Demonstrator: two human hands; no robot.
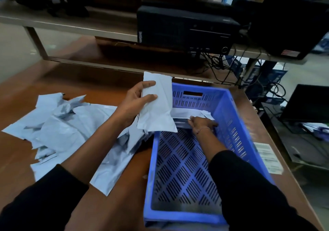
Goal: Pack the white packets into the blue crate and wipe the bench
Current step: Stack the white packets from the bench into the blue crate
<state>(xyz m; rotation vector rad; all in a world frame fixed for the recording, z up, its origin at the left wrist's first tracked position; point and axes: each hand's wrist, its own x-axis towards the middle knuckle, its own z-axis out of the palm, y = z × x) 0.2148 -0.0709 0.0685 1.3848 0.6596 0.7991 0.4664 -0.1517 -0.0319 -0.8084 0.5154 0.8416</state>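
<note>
Blue plastic crate (236, 116), perforated on floor and walls, at lower right of the frame on a brown wooden bench (21, 148). The left hand (135, 104), at centre, holds one white packet (158, 106) upright over the crate's left rim, thumb and fingers curled round its left edge. The right hand (203, 123) reaches inside the crate, fingers laid fairly flat on packets stacked (188, 113) against the far wall; whether it grips one cannot be told. A loose heap of packets (67, 129) lies at centre left, just beside the crate. The packets look light, thin and soft, creasing readily, probably slick; a pinch along one edge or a flat palm underneath should serve. Most of the crate floor shows bare, so packing appears to be at an early stage, wiping not yet begun.
</note>
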